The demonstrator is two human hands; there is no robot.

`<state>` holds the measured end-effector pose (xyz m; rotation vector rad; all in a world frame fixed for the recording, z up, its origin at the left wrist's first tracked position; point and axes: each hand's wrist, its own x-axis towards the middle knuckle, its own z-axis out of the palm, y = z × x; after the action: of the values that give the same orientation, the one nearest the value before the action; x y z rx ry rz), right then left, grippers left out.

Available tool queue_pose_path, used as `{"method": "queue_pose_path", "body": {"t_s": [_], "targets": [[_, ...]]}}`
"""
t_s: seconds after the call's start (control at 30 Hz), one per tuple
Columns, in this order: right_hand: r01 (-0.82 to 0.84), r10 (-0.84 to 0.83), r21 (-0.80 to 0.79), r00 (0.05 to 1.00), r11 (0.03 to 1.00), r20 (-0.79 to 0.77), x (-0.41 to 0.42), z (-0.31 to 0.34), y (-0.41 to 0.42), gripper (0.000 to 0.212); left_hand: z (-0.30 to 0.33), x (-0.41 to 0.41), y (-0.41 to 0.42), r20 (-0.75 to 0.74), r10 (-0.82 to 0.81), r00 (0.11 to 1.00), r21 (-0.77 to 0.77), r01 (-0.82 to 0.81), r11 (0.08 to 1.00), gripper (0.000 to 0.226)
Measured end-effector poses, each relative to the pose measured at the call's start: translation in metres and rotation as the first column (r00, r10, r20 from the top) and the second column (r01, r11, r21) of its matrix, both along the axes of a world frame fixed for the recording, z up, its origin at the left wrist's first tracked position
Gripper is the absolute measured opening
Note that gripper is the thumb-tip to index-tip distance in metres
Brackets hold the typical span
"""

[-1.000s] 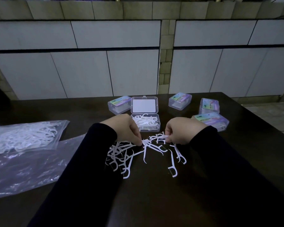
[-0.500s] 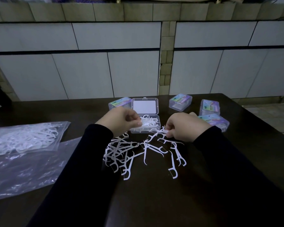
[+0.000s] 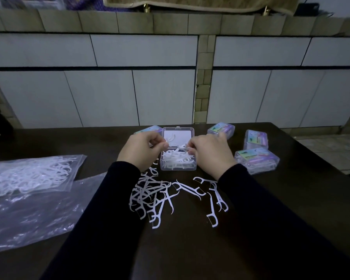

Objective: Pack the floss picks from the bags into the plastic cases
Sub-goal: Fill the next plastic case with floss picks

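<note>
- The fingers [image 3: 163, 145] of the left hand [image 3: 142, 150] curl inward with thumb and forefinger pinched together above the left edge of the open case [image 3: 178, 160]; thin white floss picks [image 3: 171, 138] rise just beside the fingertips, though exactly where the grip sits is hard to make out. The right hand [image 3: 209, 153] is curled too, pinching a pick [image 3: 183, 147] over the case's right side; its fingertips are partly hidden behind its own knuckles.
- Far left, a clear zip bag [image 3: 31, 174] lies flat with a dense tangle of white picks inside; single picks cannot be told apart through the plastic.
- Below it, a second clear bag [image 3: 34, 215] lies crumpled, partly covered by the left sleeve [image 3: 101, 219]; whether it holds anything is unclear.
- A closed case [image 3: 149, 129] with a coloured label is mostly hidden behind the left hand.
- In the middle, the open case is clear plastic with its lid tipped back, and its tray is piled with white picks.
- In front of it, loose picks [image 3: 150, 197] lie heaped on the dark table [image 3: 291, 188], with a few more spread apart to the right [image 3: 212, 199]. Each is white, with a forked head and a curved pointed tail.
- To the right, three closed labelled cases [image 3: 220, 129] [image 3: 256, 139] [image 3: 257, 160] sit well apart from the heap; their label text is too blurred to read.
</note>
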<state>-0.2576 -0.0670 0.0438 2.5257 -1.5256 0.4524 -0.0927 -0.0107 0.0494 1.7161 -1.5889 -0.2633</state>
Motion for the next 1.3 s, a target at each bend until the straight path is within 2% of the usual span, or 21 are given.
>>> {"method": "queue_pose_path", "body": {"t_s": [0.13,0.4,0.47,0.57,0.7,0.83,0.93,1.03,1.13,1.23,1.3], "targets": [[-0.023,0.021,-0.049,0.999,0.999,-0.035,0.009,-0.006,-0.004,0.016,-0.002,0.004,-0.002,0.049,0.044,0.998,0.025,-0.045,0.999,0.015],[-0.058,0.059,-0.011,0.983,0.998,0.172,-0.001,-0.007,-0.012,0.017,-0.013,0.001,-0.009,0.156,0.019,0.988,0.187,-0.049,0.981,0.010],[-0.068,0.068,-0.011,0.970,0.998,0.234,-0.005,-0.007,-0.014,0.018,-0.013,0.002,-0.010,0.168,0.053,0.984,0.164,-0.081,0.983,0.010],[-0.047,0.030,0.065,0.968,0.997,0.249,-0.015,-0.007,-0.017,0.024,-0.012,0.000,-0.009,0.160,0.133,0.978,0.040,-0.141,0.989,0.012],[-0.048,-0.004,0.200,0.968,0.979,0.252,-0.030,-0.007,-0.020,0.025,-0.015,-0.015,-0.011,0.176,0.096,0.980,-0.092,-0.081,0.993,0.017],[-0.032,-0.032,0.294,0.977,0.955,0.210,-0.034,-0.007,-0.022,0.025,-0.023,-0.025,-0.017,0.322,0.063,0.945,-0.081,-0.039,0.996,0.019],[-0.034,-0.034,0.281,0.972,0.959,0.232,-0.030,-0.010,-0.022,0.018,-0.027,-0.025,-0.020,0.374,0.052,0.926,-0.041,-0.040,0.998,0.022],[-0.029,-0.034,0.239,0.966,0.970,0.256,-0.028,-0.010,-0.019,0.019,-0.028,-0.019,-0.021,0.318,0.038,0.947,-0.038,-0.028,0.999,0.024],[-0.021,-0.040,0.235,0.967,0.972,0.252,-0.027,-0.011,-0.017,0.030,-0.024,-0.002,-0.018,0.196,0.014,0.981,-0.020,-0.010,1.000,0.034],[-0.002,-0.073,0.281,0.964,0.960,0.255,-0.026,-0.014,-0.019,0.040,-0.024,0.018,-0.015,0.049,-0.080,0.996,0.131,0.073,0.989,0.062],[0.000,-0.081,0.294,0.962,0.956,0.261,-0.025,-0.016,-0.020,0.038,-0.024,0.021,-0.014,-0.006,-0.110,0.994,0.221,0.108,0.969,0.075]]}}
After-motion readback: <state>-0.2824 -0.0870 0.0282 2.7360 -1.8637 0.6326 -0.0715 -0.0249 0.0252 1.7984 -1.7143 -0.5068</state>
